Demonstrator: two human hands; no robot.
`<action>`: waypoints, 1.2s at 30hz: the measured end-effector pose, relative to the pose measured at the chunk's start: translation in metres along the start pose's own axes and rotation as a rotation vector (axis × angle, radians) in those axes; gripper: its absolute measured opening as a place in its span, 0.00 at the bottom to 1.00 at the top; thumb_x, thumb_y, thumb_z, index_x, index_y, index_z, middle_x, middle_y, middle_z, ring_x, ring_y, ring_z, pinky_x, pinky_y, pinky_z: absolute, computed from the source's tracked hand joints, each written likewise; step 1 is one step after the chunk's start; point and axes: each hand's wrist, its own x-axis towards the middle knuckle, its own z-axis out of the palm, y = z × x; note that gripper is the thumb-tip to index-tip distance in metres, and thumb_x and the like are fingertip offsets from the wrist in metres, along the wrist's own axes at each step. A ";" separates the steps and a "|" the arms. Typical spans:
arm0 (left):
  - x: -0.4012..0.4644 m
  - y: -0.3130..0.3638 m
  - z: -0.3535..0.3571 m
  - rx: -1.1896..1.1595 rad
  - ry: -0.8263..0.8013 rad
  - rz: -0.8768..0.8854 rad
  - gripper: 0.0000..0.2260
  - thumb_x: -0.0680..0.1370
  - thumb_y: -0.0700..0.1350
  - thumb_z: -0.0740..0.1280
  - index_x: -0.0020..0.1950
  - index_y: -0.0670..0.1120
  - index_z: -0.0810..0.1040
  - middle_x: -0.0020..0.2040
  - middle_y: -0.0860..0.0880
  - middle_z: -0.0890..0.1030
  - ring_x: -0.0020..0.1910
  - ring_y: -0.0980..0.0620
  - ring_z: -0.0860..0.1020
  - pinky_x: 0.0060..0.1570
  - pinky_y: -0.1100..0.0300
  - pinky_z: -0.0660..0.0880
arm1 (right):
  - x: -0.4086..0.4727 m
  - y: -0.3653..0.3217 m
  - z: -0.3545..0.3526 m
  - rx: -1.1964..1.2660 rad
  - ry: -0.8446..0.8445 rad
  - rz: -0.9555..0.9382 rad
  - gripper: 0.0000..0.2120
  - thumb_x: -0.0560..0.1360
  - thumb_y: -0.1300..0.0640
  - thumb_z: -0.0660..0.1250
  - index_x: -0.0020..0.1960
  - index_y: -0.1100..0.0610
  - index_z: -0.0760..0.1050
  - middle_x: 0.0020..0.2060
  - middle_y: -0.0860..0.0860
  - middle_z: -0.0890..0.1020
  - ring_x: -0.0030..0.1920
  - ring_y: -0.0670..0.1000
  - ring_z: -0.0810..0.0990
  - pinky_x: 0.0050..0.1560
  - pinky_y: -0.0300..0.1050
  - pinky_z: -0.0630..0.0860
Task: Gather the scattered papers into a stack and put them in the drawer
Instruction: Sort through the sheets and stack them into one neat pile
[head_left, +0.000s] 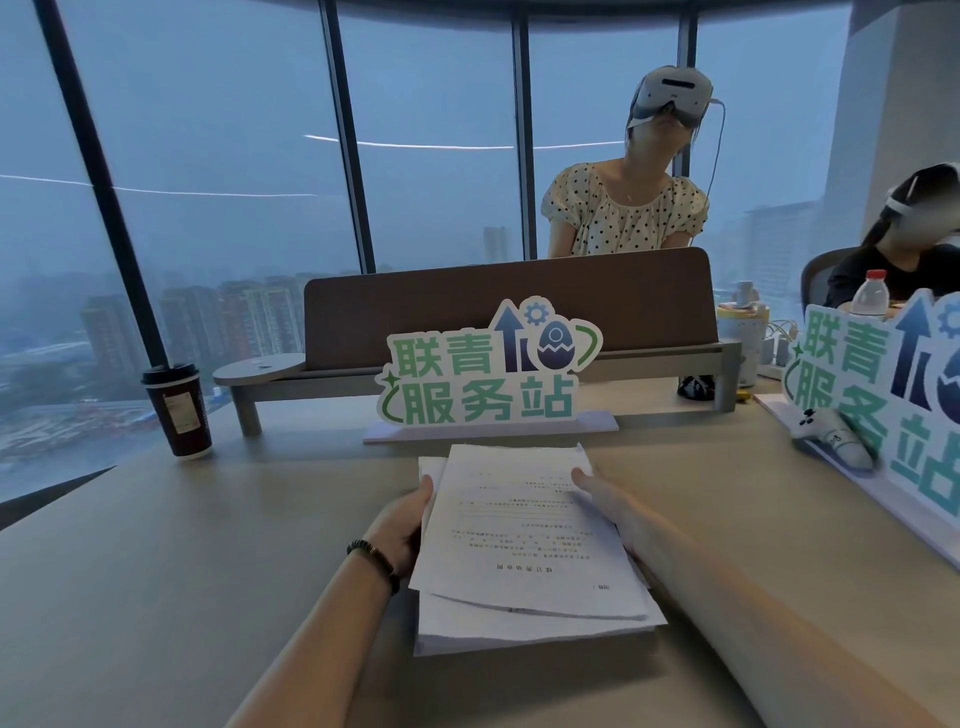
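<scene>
A stack of white printed papers lies on the beige desk right in front of me, its sheets slightly out of line. My left hand grips the stack's left edge, thumb on top and fingers under it. My right hand holds the right edge, with its thumb pressed on the top sheet. No drawer is in view.
A green-lettered sign stands just behind the papers, a second one at the right. A dark coffee cup is at the left. A brown divider on a shelf crosses the desk; two people with headsets sit beyond.
</scene>
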 end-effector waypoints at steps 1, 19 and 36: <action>-0.001 0.001 0.001 0.004 -0.021 0.008 0.21 0.82 0.57 0.56 0.54 0.42 0.80 0.43 0.41 0.83 0.39 0.42 0.82 0.34 0.53 0.79 | -0.004 -0.001 0.002 -0.002 0.008 -0.011 0.25 0.78 0.42 0.64 0.70 0.54 0.67 0.61 0.56 0.79 0.57 0.58 0.81 0.62 0.58 0.77; -0.009 0.000 0.002 -0.015 -0.008 0.067 0.17 0.81 0.42 0.55 0.38 0.38 0.76 0.24 0.45 0.77 0.20 0.47 0.77 0.22 0.62 0.75 | -0.024 -0.008 0.013 0.007 -0.004 -0.042 0.18 0.83 0.56 0.60 0.72 0.55 0.65 0.51 0.56 0.82 0.46 0.55 0.83 0.49 0.54 0.81; -0.016 0.002 0.006 0.221 -0.149 -0.026 0.16 0.81 0.41 0.63 0.67 0.35 0.74 0.59 0.36 0.80 0.50 0.39 0.81 0.47 0.49 0.81 | -0.030 -0.012 0.015 0.099 -0.085 0.069 0.10 0.81 0.53 0.65 0.56 0.60 0.75 0.47 0.58 0.82 0.44 0.57 0.83 0.39 0.49 0.80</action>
